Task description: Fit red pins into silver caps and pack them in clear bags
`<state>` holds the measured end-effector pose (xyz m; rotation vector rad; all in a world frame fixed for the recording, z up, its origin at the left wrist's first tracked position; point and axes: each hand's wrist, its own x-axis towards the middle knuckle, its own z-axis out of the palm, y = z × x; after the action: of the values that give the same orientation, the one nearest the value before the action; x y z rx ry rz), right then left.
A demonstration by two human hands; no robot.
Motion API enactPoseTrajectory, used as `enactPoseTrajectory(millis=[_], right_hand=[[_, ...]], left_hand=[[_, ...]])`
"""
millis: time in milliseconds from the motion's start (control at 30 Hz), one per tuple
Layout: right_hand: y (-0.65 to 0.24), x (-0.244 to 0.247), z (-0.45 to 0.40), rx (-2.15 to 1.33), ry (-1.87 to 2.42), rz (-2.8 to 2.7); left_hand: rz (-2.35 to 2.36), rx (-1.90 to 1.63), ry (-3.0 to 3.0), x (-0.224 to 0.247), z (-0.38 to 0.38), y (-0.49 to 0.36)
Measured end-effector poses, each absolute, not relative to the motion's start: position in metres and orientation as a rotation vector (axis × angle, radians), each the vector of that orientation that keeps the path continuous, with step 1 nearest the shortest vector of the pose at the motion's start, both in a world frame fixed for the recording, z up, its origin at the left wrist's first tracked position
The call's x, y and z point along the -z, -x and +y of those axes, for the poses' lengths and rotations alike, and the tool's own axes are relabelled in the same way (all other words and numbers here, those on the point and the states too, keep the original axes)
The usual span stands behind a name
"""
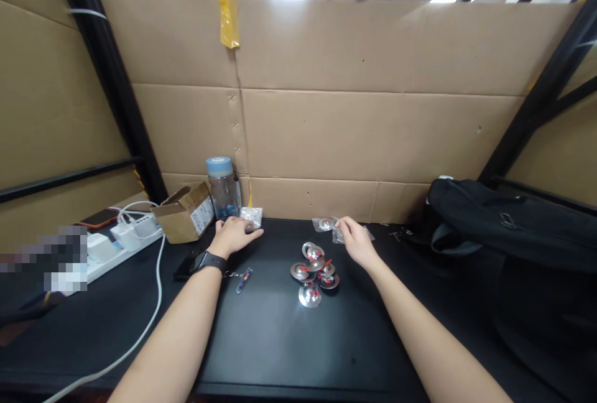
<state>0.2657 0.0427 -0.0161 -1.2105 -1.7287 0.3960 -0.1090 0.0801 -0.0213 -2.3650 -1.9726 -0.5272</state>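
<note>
Palm down, my left hand [232, 236] lies open near the back of the black table, thumb and fingers apart. Just beyond its fingers is a clear plastic packet [252, 215] with shiny contents. My right hand [355, 241] is at the back right, its fingers closed at a clear plastic bag [337, 236] that shows on both sides of it. Another clear packet [324, 223] with something silver and red inside lies left of that hand. Between my hands sits a loose pile of small silver metal finger cymbals [315, 265] with red bits; one cymbal [310, 295] lies nearest me.
A blue-lidded bottle [222, 188] and a small cardboard box [185, 211] stand at the back left. A keychain tag [244, 280] lies by my left wrist. Farther left are a power strip [135, 232] and white cable [156, 303]. A black backpack [494, 222] occupies the right.
</note>
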Motion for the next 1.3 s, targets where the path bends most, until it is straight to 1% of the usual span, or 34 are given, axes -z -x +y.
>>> enactPoseTrajectory(millis=[67, 167, 300, 367, 500, 633, 833, 933, 1067, 1167, 1300], right_hand=[[-0.269, 0.019, 0.047, -0.227, 1.261, -1.906], [-0.267, 0.019, 0.055, -0.084, 1.352, -2.088], [-0.256, 0.014, 0.072, 0.127, 1.645, -2.283], [-0.250, 0.012, 0.082, 0.183, 1.726, -2.349], [-0.240, 0.009, 0.098, 0.202, 1.754, -2.368], [-0.231, 0.009, 0.108, 0.171, 1.725, -2.419], [-0.226, 0.006, 0.117, -0.044, 1.638, -2.548], [-0.229, 0.004, 0.120, -0.182, 1.575, -2.541], [-0.235, 0.001, 0.118, -0.365, 1.481, -2.509], [-0.240, 0.001, 0.113, -0.435, 1.442, -2.479], [-0.243, 0.001, 0.104, -0.347, 1.465, -2.374]], left_hand=[[-1.957, 0.513, 2.356, 0.026, 0.083, 0.109], [-1.961, 0.485, 2.341, 0.033, 0.087, 0.109], [-1.961, 0.437, 2.322, 0.035, 0.088, 0.104], [-1.950, 0.436, 2.307, 0.033, 0.086, 0.101], [-1.882, 0.485, 2.270, 0.026, 0.078, 0.095], [-1.749, 0.634, 2.241, 0.016, 0.069, 0.085], [-1.527, 0.834, 2.335, 0.004, 0.057, 0.065], [-1.404, 0.940, 2.450, 0.005, 0.052, 0.053], [-1.241, 1.070, 2.673, 0.018, 0.049, 0.032], [-1.157, 1.050, 2.851, 0.032, 0.049, 0.018], [-1.150, 0.941, 2.955, 0.046, 0.050, 0.011]])
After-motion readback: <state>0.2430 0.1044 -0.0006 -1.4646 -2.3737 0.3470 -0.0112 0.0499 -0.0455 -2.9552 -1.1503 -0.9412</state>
